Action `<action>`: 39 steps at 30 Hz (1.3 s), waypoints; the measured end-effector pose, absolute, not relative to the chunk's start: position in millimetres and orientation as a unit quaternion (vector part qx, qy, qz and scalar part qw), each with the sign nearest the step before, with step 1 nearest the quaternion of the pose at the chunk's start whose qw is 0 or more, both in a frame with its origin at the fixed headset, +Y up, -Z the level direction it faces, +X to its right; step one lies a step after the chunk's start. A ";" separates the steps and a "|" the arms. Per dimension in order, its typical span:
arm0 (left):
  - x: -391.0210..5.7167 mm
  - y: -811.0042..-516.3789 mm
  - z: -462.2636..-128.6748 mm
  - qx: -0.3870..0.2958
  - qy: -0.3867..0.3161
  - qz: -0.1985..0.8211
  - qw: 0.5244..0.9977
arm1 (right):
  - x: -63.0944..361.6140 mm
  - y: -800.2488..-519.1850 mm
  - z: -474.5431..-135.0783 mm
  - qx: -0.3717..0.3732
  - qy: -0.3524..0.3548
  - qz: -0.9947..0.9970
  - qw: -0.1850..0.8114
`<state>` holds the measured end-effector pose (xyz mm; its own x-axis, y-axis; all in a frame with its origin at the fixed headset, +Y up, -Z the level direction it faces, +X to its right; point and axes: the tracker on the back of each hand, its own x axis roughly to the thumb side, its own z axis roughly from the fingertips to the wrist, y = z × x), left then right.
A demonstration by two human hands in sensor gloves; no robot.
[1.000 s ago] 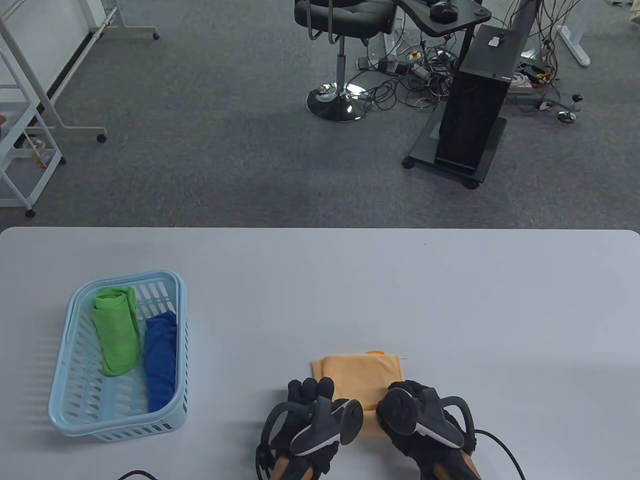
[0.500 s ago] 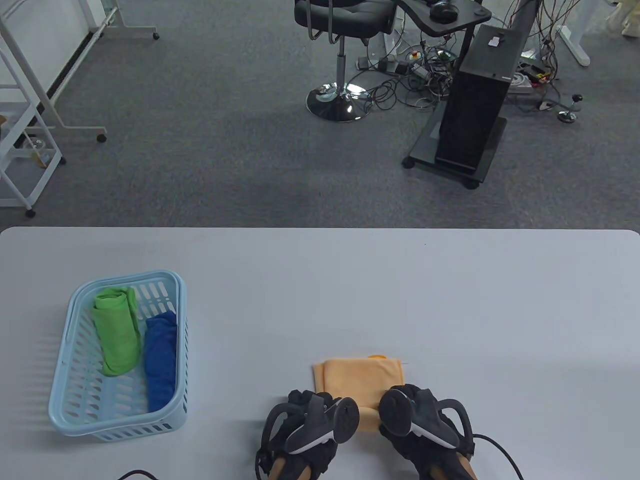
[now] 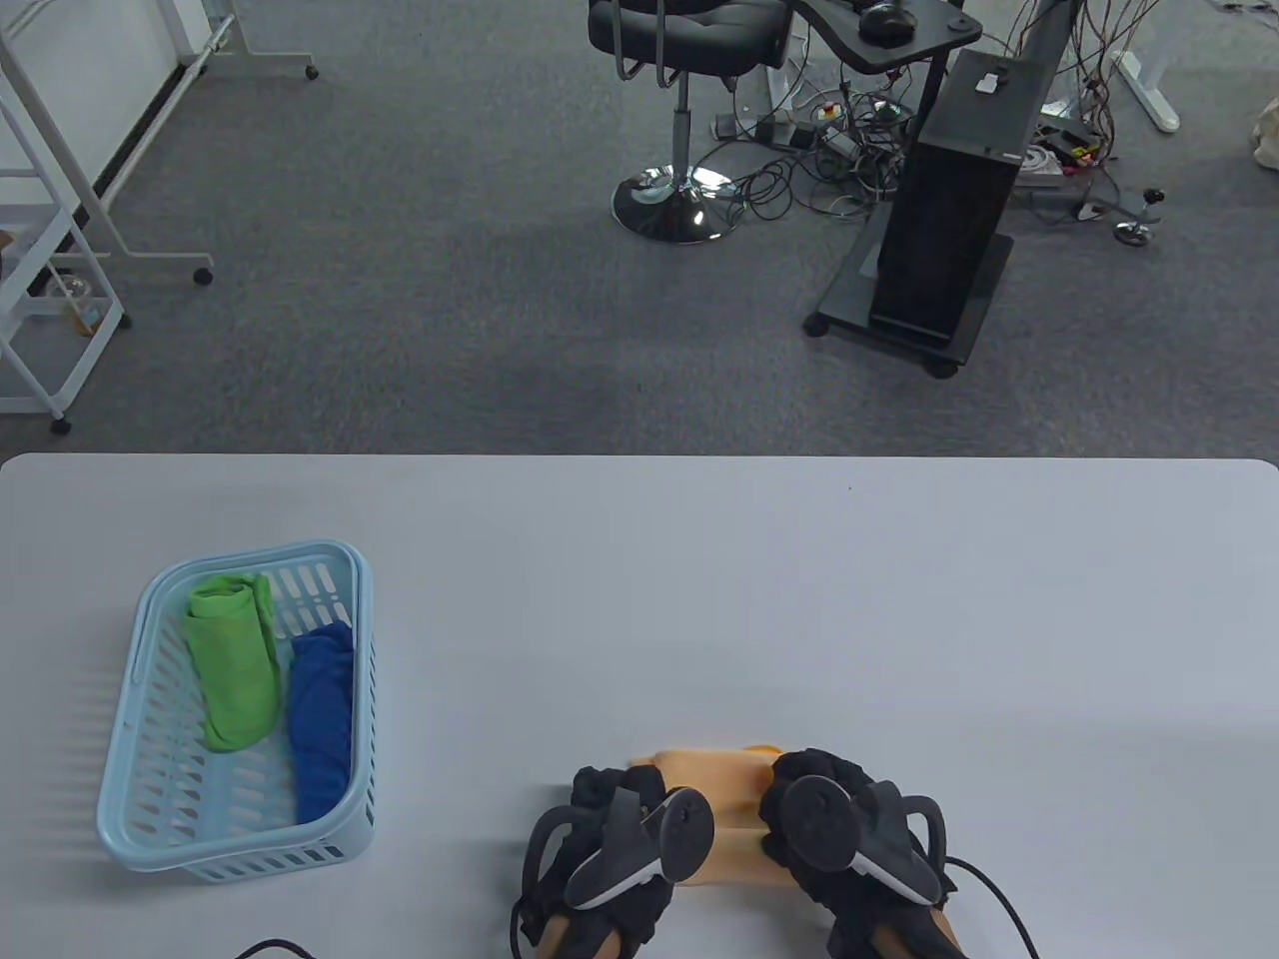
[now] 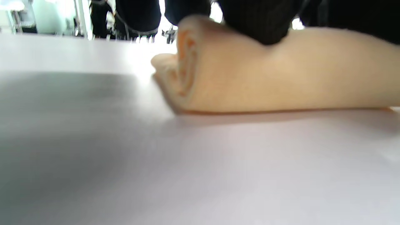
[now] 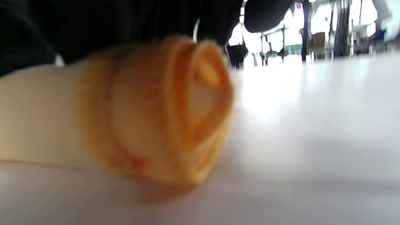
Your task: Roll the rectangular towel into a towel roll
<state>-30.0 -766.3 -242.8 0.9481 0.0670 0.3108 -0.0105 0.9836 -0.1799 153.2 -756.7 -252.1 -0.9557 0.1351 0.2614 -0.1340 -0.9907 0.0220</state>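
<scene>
**A:** so where's the orange towel (image 3: 721, 777) at? I can barely spot it in the table view.

**B:** near edge of the white table (image 3: 899, 599), well off to the right of the light blue basket (image 3: 140, 639). It's mostly a roll already. The left wrist view shows the spiral at its end (image 4: 187, 62), and the right wrist view shows the other end, blurry but clearly coiled (image 5: 200, 106). A small flat strip pokes out on the far side of the roll.

**A:** and the hands?

**B:** both on top of it. Left hand (image 3: 615, 829) sits on the roll's left part, right hand (image 3: 834, 834) on its right part, gloved fingers (image 4: 259, 22) pressing down into the cloth. Neither is closed around it, just flattened over the top. How the right fingers curl I can't tell, that view is too blurry.

**A:** anything in the basket?

**B:** a green towel roll (image 3: 235, 659) and a blue towel roll (image 3: 322, 719), side by side, blue one on the side closer to the orange towel.
</scene>
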 end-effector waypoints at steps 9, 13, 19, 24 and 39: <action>-31.5 -765.1 -240.8 -0.145 -0.170 0.009 0.975 | 156.2 -759.7 -253.4 0.121 0.113 0.985 0.057; -27.0 -770.0 -241.8 -0.154 -0.172 -0.024 0.973 | 151.9 -768.8 -252.5 0.122 0.153 0.981 0.015; -26.8 -771.9 -242.1 -0.126 -0.168 -0.004 0.978 | 151.7 -768.6 -252.5 0.101 0.135 0.986 0.016; -31.3 -770.8 -244.8 -0.133 -0.155 0.023 0.979 | 162.3 -768.1 -254.3 0.073 0.160 0.982 0.069; -35.4 -770.0 -245.0 -0.106 -0.131 0.021 0.985 | 163.4 -759.0 -255.6 0.079 0.076 0.988 0.106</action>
<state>-35.4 -770.0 -245.0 0.9647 0.0686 0.2541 -0.0131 0.9768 -0.2139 163.4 -759.0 -255.6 -0.9651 0.2215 0.1398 -0.1974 -0.9659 0.1674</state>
